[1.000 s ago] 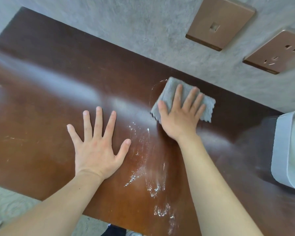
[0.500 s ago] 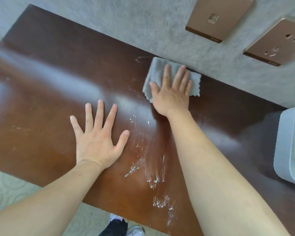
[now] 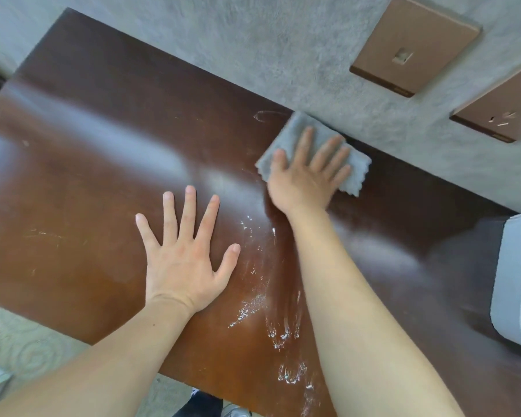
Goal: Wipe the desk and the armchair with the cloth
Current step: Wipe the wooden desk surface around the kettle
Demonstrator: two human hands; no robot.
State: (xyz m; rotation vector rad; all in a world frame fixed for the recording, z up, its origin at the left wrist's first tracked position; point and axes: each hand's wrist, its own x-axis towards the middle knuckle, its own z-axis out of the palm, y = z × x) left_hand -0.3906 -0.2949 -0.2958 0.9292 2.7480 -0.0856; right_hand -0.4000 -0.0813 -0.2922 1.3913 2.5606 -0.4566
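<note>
A dark brown glossy desk point(image 3: 82, 182) fills most of the view, its far edge against a grey wall. My right hand point(image 3: 307, 176) lies flat, fingers spread, pressing a folded grey cloth point(image 3: 354, 168) onto the desk at its far edge by the wall. My left hand point(image 3: 185, 254) rests palm down with fingers spread on the desk's middle and holds nothing. White streaks and droplets point(image 3: 271, 314) mark the wood between my forearms. The armchair is out of view.
A white plastic container point(image 3: 515, 281) stands on the desk at the right edge. Two bronze wall plates, a switch point(image 3: 412, 46) and a socket point(image 3: 500, 106), sit on the wall above. Patterned carpet point(image 3: 27, 347) lies below the desk's near edge, with a shoe at the bottom.
My right hand has slid the cloth away from me to the desk's far edge by the wall. My left hand has stayed flat in place.
</note>
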